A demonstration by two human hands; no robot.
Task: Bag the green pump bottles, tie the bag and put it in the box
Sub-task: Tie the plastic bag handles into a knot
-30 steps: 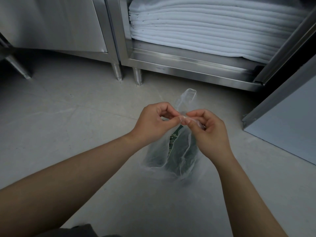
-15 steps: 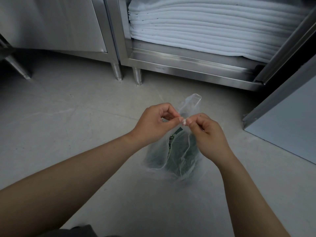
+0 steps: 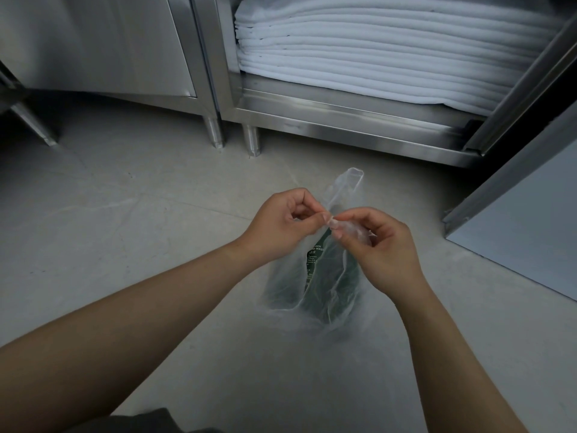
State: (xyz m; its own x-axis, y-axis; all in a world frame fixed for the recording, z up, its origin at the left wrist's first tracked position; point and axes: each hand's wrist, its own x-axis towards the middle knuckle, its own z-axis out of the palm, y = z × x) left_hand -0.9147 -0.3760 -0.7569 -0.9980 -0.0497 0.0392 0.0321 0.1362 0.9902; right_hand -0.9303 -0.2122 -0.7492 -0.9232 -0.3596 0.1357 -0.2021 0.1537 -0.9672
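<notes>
A thin clear plastic bag stands on the grey floor in the middle of the view. Dark green pump bottles show through its film, one with white lettering. My left hand and my right hand meet just above the bag, fingertips touching. Each pinches a strip of the bag's top. One free handle loop sticks up behind my hands. The bottles' pump heads are hidden by my hands. No box is in view.
A steel cabinet on short legs stands behind the bag, its shelf holding a stack of folded white towels. Its open door juts out at the right. A closed steel cabinet is at the left.
My hands have stayed together above the bag, with the right fingers shifting slightly on the film. The free handle loop has leaned a little to the right.
</notes>
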